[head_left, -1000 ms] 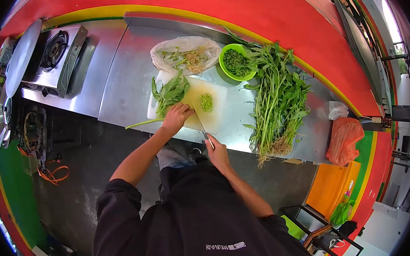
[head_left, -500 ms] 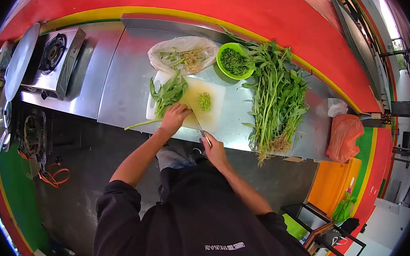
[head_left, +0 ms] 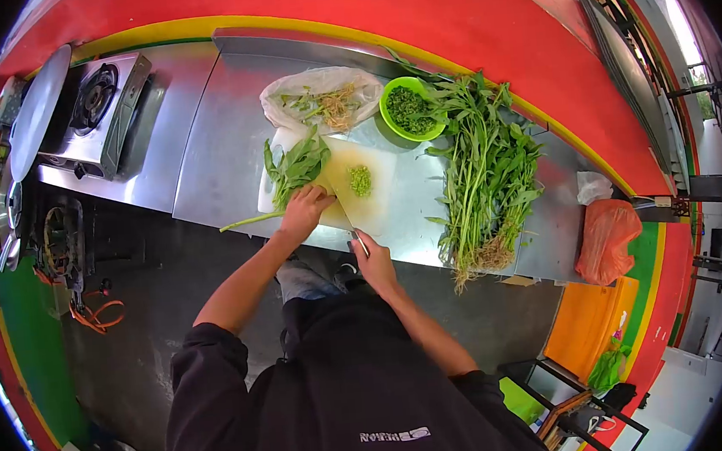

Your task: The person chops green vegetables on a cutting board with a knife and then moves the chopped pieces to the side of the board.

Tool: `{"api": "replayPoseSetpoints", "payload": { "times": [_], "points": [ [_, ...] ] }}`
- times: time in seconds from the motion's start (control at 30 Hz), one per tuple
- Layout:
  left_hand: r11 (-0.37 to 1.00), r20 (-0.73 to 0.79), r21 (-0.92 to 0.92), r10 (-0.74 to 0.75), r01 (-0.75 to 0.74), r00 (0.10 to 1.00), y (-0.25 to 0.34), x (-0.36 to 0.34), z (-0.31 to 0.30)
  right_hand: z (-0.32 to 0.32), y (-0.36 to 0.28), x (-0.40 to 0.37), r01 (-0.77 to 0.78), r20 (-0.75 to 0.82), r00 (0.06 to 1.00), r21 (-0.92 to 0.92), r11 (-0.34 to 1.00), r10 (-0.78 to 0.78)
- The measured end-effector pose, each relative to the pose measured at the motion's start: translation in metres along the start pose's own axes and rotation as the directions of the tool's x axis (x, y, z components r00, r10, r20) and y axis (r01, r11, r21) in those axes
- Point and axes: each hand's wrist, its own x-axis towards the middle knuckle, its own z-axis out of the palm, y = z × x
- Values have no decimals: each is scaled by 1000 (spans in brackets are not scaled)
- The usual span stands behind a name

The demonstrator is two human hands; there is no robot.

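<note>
My left hand (head_left: 306, 208) presses down on a bunch of leafy green stems (head_left: 293, 170) lying across a pale cutting board (head_left: 380, 198). My right hand (head_left: 372, 258) grips a knife (head_left: 350, 223) whose blade rests on the board just right of the left hand's fingers. A small heap of chopped greens (head_left: 360, 180) lies on the board beyond the blade. One long stem end (head_left: 246, 221) sticks out past the board's left edge.
A green bowl (head_left: 407, 108) of chopped greens and a plastic bag (head_left: 322, 101) of trimmings sit behind the board. A big pile of uncut greens (head_left: 484, 173) lies right. A gas stove (head_left: 96, 98) stands left, an orange bag (head_left: 604, 240) far right on the steel counter (head_left: 211, 152).
The knife and my right hand have shifted slightly left toward the left hand. The left hand stays on the bunch.
</note>
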Motion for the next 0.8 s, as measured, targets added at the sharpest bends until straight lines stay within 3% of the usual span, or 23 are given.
{"api": "replayPoseSetpoints", "payload": {
  "times": [0.1,0.2,0.4,0.6,0.7,0.8],
  "points": [
    [1000,1,15,-15,15,1000,-4,0,0,1,2,-2,-47,13,999,-30,998,47],
    [998,27,-19,-60,60,998,-3,-2,0,0,9,-9,18,6,1000,-71,997,-18],
    [999,6,-30,-36,36,999,-2,-1,0,4,6,-1,1,15,1000,-127,992,1],
    [998,-1,-35,-53,53,999,-3,-1,2,8,13,-8,88,-54,994,-49,995,-91],
    [998,-25,-56,-44,43,999,-4,-2,5,-3,6,-12,-42,11,999,-53,998,43],
    [997,-34,-64,-34,32,999,-5,0,5,-3,4,-8,-7,-14,1000,-72,997,6]
  ]
}}
